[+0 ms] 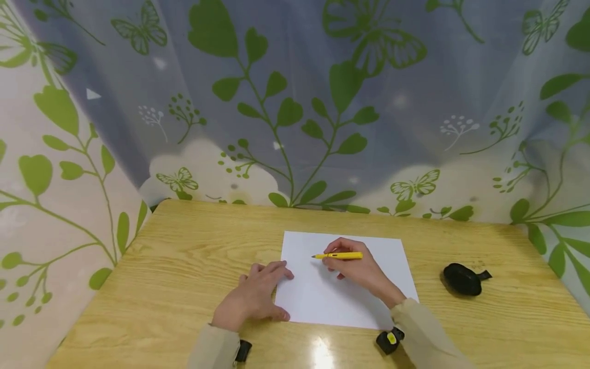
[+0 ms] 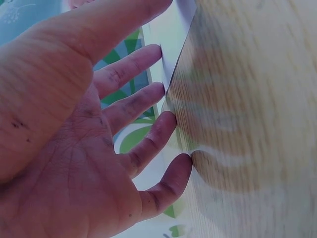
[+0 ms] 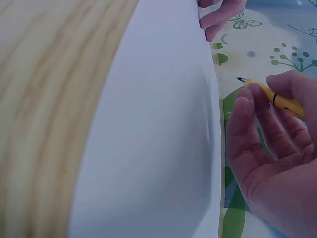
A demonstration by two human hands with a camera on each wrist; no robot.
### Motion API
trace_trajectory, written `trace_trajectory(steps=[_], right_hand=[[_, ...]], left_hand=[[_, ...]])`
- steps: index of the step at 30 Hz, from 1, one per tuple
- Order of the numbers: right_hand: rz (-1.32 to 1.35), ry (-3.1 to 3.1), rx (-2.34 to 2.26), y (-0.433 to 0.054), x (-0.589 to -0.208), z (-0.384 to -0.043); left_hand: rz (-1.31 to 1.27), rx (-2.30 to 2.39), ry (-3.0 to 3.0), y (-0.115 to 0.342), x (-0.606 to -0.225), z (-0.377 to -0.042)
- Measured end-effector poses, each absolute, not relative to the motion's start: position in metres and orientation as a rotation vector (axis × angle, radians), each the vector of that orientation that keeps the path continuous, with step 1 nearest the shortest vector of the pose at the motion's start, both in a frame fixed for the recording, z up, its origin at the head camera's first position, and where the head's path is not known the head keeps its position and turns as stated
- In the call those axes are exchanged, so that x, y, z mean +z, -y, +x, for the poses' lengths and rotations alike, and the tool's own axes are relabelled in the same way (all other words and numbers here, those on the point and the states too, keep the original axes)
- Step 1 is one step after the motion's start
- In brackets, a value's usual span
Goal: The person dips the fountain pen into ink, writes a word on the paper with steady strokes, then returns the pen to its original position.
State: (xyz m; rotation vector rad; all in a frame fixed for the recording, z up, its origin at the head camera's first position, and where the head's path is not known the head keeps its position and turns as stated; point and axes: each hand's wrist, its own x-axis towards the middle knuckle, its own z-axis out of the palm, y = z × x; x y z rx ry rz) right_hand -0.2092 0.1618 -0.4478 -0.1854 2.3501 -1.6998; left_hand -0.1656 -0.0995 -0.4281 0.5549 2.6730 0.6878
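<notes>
A blank white sheet of paper [image 1: 318,302] lies on the wooden table in front of the person. The right hand [image 1: 361,267] pinches a yellow fountain pen [image 1: 345,255] between thumb and fingers. In the right wrist view the dark nib of the pen [image 3: 285,103] points away from the right hand [image 3: 277,163] and stands apart from the paper [image 3: 148,119]. Spread out at the sheet's left edge, the left hand [image 1: 258,294] has its fingertips on the paper and the table. Its fingers look fairly straight and hold nothing in the left wrist view.
To the right of the sheet, a small black dish-like object [image 1: 462,279] with a short tab sits on the table [image 1: 161,266]. A curtain [image 1: 313,154] with green leaves and butterflies hangs behind the table and along its sides.
</notes>
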Motion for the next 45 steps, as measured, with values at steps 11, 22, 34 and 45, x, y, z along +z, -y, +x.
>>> trace_trajectory(steps=[11, 22, 34, 45], right_hand=[[-0.265, -2.366, -1.627, -0.147, -0.451, -0.209], [-0.32, -2.37, -1.593, -0.134, -0.455, -0.215], [-0.327, -2.389, -1.55, -0.132, -0.456, -0.222], [-0.342, -2.413, -1.528, -0.131, -0.456, -0.224]], left_hand=[[0.565, 0.661, -2.664, 0.1, -0.435, -0.165], [0.561, 0.661, -2.653, 0.101, -0.435, -0.168], [0.578, 0.661, -2.681, 0.102, -0.435, -0.172], [0.556, 0.654, -2.691, 0.1, -0.434, -0.172]])
